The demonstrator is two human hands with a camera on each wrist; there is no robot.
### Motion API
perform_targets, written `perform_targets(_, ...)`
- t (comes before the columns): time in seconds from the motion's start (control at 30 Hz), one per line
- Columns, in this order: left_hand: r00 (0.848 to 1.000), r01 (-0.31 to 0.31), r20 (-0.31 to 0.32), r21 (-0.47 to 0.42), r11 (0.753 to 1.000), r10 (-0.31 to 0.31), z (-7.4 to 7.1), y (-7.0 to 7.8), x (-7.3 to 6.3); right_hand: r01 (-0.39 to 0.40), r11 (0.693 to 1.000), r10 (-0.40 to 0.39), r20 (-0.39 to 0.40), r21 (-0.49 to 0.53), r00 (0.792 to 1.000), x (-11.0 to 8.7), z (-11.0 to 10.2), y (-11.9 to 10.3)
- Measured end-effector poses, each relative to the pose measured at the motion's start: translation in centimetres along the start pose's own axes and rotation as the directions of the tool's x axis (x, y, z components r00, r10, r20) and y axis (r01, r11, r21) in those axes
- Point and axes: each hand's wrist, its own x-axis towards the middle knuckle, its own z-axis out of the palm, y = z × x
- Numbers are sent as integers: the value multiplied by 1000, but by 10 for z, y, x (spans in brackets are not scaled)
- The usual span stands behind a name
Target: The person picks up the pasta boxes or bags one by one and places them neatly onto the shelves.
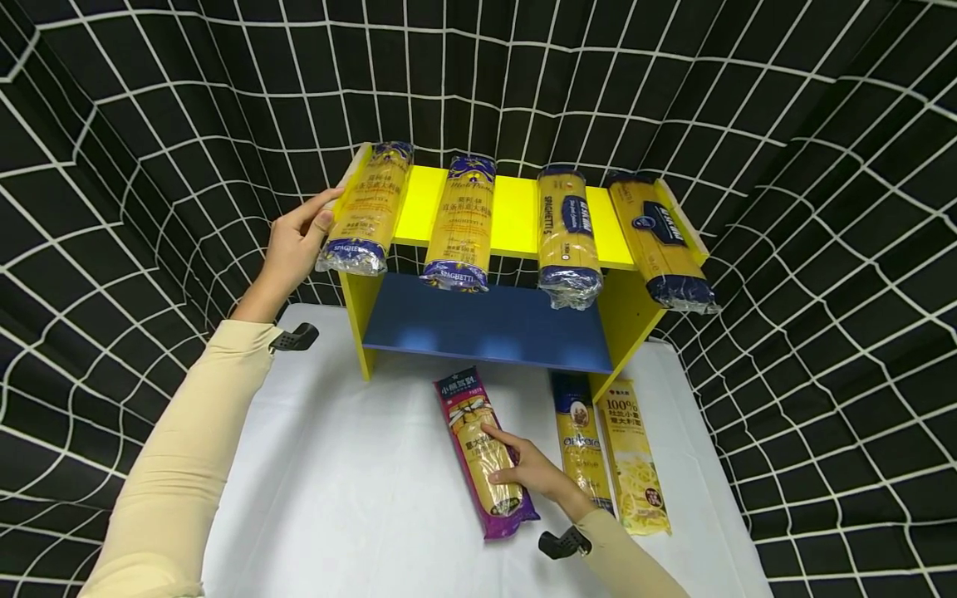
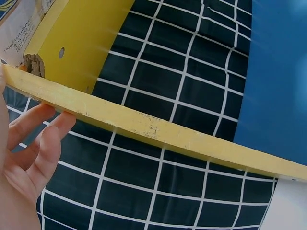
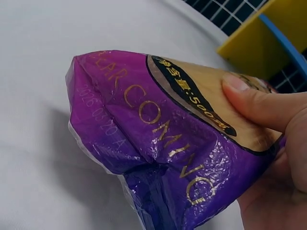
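Step looks like pickup: right hand [image 1: 534, 469] grips purple pasta pack [image 1: 477, 453] between thumb and fingers, about midway between surface [image 1: 336, 473] left/right edges; lift-off unclear. Left hand [image 1: 292, 241] holds yellow rack's [image 1: 516, 218] upper left edge. Next move probably needs clearance past blue shelf's [image 1: 486, 320] front edge.

Your right hand [image 3: 290, 120] runs off the right-wrist view's edge, some fingers hidden by the purple pack [image 3: 120, 124]. The left-wrist view crops your left hand [image 2: 29, 170] and the shelf [image 2: 158, 127]. In the head view, your right wrist [image 1: 574, 501] covers part of the blue pack [image 1: 579, 419], whose small print is too fine to read.
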Motion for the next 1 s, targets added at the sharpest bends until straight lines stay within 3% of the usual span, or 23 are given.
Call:
perform_targets(0.43, 1000, -7, 3, -12, 1000, 7, 0, 3, -1, 93, 994, -88, 103, -47, 991, 15, 6, -12)
perform_targets(0.73, 1000, -1, 2, -5, 1000, 1, 1, 2, 0, 78, 994, -66, 148, -79, 987, 23, 9, -22)
perform_targets(1.0, 1000, -7, 2, -14, 1000, 7, 1, 2, -1, 104, 991, -84, 222, -84, 971, 32, 9, -35)
